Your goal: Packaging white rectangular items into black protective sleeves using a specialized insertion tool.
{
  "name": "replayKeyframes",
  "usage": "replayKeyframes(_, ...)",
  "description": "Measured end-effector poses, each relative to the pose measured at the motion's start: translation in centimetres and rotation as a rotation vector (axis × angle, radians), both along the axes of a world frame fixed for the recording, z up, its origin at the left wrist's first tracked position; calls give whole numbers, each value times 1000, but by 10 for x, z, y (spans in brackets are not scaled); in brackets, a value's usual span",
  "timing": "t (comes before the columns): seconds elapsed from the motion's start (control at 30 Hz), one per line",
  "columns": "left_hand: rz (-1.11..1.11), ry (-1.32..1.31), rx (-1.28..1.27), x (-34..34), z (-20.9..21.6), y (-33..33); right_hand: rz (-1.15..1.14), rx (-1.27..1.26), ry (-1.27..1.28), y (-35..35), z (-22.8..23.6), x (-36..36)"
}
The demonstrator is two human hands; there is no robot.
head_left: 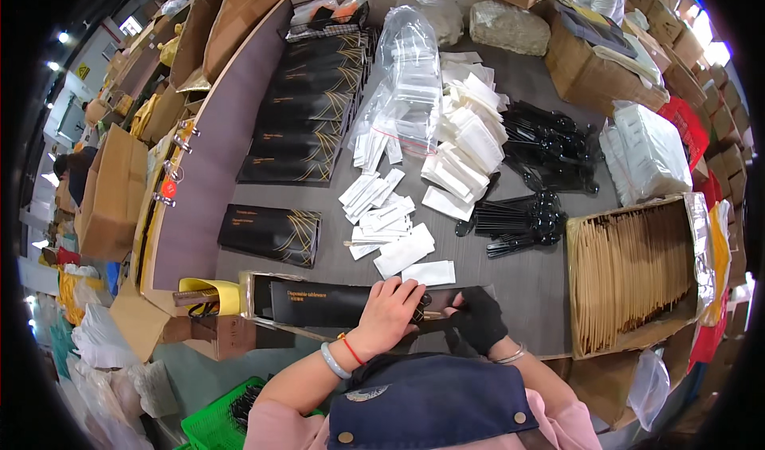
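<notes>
My left hand (388, 314) presses down on a long black pouch (319, 302) lying across the near edge of the grey table (526, 282). My right hand (480, 319), in a black glove, grips the pouch's open right end, where a thin stick and a black utensil poke in. Just beyond lie white napkin packets (405, 251) and small white sachets (374, 199). Black plastic spoons (518, 219) lie to the right of those.
Stacks of black pouches (307, 107) fill the far left of the table, one pile (271, 233) nearer. A box of wooden chopsticks in paper sleeves (629, 271) stands at right. Clear bags (406, 75), cardboard boxes (594, 71), a green crate (215, 422) surround.
</notes>
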State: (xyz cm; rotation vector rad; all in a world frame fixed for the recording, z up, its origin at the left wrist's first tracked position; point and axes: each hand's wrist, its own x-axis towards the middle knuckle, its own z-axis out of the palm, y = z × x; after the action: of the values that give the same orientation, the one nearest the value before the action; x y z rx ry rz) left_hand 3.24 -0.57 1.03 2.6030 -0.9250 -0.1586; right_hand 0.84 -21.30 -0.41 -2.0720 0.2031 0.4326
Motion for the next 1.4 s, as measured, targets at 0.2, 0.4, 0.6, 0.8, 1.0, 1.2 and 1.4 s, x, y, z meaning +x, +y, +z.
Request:
replayKeyframes(0.2,-41,-126,-60,8,-5,4,215,14,-548,11,-2,0)
replayKeyframes(0.4,-319,43,206,32,30,-4,507,-516,-485,-18,0,8)
replayKeyframes(0.6,-107,-118,264,82,52,81,229,-631,-494,-66,47,4)
replayKeyframes(0.8,419,-44,-50,8,0,50,339,-669,-449,-49,44,-5)
replayKeyframes(1.0,581,33,-193,-15,-31,41,449,-693,-447,-43,55,-3)
replayKeyframes(1.2,581,107,-192,-13,-27,42,516,-562,-344,-35,51,1)
replayKeyframes(1.4,454,258,-92,8,-9,42,564,-278,-599,31,-9,17)
